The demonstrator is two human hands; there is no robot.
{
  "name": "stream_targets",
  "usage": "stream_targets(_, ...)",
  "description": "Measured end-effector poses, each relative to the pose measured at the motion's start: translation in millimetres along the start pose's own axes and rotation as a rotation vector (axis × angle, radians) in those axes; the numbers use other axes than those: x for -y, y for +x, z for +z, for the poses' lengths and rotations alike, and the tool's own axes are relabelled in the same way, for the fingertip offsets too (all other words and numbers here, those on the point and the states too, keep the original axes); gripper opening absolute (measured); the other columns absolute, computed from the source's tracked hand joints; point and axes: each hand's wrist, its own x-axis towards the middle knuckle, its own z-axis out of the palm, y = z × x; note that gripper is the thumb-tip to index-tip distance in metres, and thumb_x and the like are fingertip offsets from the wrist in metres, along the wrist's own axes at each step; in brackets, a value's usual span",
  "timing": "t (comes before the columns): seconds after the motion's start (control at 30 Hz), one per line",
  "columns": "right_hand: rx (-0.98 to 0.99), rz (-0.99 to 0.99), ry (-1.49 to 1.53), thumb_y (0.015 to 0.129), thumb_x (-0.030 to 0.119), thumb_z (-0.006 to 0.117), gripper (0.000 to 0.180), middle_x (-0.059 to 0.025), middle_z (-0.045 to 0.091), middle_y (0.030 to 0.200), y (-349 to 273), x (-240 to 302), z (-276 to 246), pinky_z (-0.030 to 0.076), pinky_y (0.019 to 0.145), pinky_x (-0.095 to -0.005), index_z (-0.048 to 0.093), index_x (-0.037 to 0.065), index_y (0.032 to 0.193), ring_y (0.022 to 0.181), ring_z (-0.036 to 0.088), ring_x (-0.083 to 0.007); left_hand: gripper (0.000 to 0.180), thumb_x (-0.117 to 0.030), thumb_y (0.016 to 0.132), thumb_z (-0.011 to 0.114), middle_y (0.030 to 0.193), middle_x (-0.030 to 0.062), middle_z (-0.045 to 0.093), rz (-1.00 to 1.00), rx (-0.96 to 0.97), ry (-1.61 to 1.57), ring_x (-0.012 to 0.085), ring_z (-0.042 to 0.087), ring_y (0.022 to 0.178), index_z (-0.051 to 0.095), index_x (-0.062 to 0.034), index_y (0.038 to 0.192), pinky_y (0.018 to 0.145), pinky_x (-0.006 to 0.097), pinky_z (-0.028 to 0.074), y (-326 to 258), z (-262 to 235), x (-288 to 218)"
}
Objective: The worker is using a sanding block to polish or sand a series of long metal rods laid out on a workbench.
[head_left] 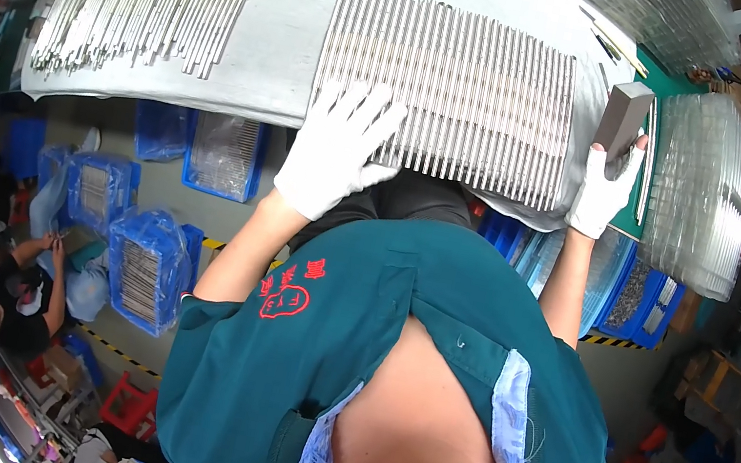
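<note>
A close-set row of slim metal rods (454,93) lies side by side on the white cloth (286,38) in front of me. My left hand (341,147), in a white glove, rests flat on the near left end of that row with its fingers spread. Beyond the row's right end, my right hand (604,193) grips the lower end of a grey rectangular block (623,117). Its thumb and a fingertip show bare out of the white glove. The block stands tilted, and its underside is hidden by the hand.
A looser group of metal rods (158,1) lies on the cloth at the left. Stacked clear plastic trays (705,191) stand at the right. Blue bins (148,267) holding rods sit below the table. Co-workers, one in a black shirt (33,291), are at the lower left.
</note>
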Motion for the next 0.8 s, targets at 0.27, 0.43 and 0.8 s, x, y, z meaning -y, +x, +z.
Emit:
stream_targets(0.27,0.006,-0.005,-0.009,0.082,0.011,0.075,0.074,-0.0162,0.048,0.144,-0.5,2.2,0.9,0.037,0.109,-0.0362,0.039,0.003,0.146,0.129,0.049,-0.0273,0.066,-0.024,0.065,0.078,0.127,0.0119,0.055,-0.032,-0.019,0.053,0.029,0.048,0.12,0.056,-0.0052,0.125,0.106,0.045,0.034,2.7,1.1,-1.0)
stream_targets(0.43,0.242,-0.227,-0.134,0.08,0.014,0.076,0.06,-0.0175,0.052,0.139,11.1,26.5,4.8,0.042,0.104,-0.0376,0.053,0.002,0.135,0.125,0.053,-0.0291,0.065,-0.03,0.071,0.072,0.125,0.016,0.056,-0.014,-0.037,-0.009,0.0331,0.05,0.118,0.055,-0.0027,0.127,0.107,0.048,0.033,1.5,2.1,1.3)
stream_targets(0.8,0.807,-0.839,-0.404,0.084,0.028,0.067,0.041,-0.0191,0.053,0.13,27.0,106.2,97.9,0.044,0.098,-0.0419,0.063,0.03,0.124,0.114,0.055,-0.035,0.053,-0.044,0.078,0.066,0.118,0.012,0.06,0.038,-0.154,-0.026,0.0306,0.053,0.11,0.063,-0.0061,0.115,0.104,0.048,0.035,-0.2,8.2,1.4)
